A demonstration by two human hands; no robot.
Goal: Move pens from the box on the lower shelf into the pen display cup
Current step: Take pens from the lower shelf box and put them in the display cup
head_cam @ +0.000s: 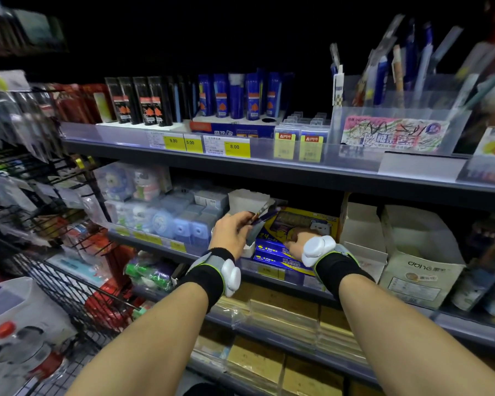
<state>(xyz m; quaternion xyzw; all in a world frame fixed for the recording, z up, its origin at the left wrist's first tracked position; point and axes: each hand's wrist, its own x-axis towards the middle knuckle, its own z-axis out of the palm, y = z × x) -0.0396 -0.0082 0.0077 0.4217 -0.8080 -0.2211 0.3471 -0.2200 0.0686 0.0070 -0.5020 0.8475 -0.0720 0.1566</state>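
On the lower shelf stands a small white open box (247, 202). My left hand (232, 232) is just in front of it, shut on a few packaged pens (265, 215) that point up and right. My right hand (299, 241) rests palm down on a blue and yellow box (300, 221) beside it; its fingers are partly hidden and it grips nothing that I can see. The clear pen display cup (395, 125) stands on the upper shelf at the right, with several pens upright in it and a scribbled test label on its front.
The upper shelf (240, 164) holds black and blue tubes with yellow price tags on its edge. White cartons (363, 232) and a "dohe" box (420, 278) sit right of my hands. A black wire rack (69, 281) stands at the left. Gold packs fill the shelf below.
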